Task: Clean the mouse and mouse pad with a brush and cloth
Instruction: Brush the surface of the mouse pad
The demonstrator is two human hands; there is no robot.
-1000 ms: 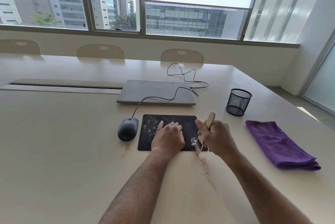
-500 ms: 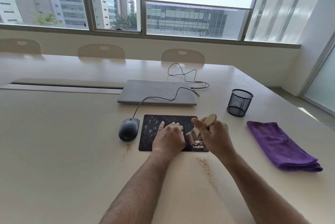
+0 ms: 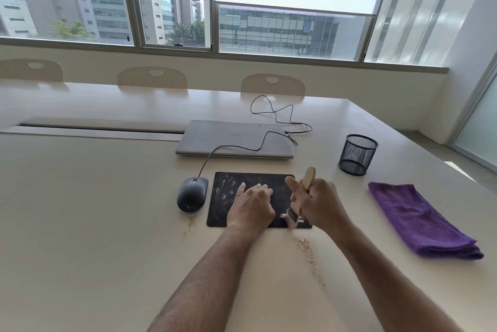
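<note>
Head view. Black mouse pad [image 3: 252, 183] lies flat on the pale counter [image 3: 94, 224], in front of a closed grey laptop [image 3: 234, 138]. Pale streak marks show on the pad's left part.

Left hand [image 3: 251, 205] rests palm down on the pad's middle, fingers straight and spread, gripping nothing.

Right hand [image 3: 320, 204] is curled round a wooden-handled brush [image 3: 302, 193]. Handle tip sticks up above the fist; the bristle end points down at the pad's near right corner, blurred, close to the white logo lettering. Contact of bristles with pad cannot be told.

Dark corded mouse [image 3: 192, 194] sits on the counter just beside the pad's left edge, apart from both hands. Its cable runs back across the laptop lid.

A trail of tan crumbs [image 3: 309, 253] lies on the counter near the pad's near right corner; a smaller smudge below the mouse.

Folded purple cloth [image 3: 419, 221] lies to the right, well apart from the pad. Black mesh pen cup [image 3: 356, 154] stands upright behind it.
</note>
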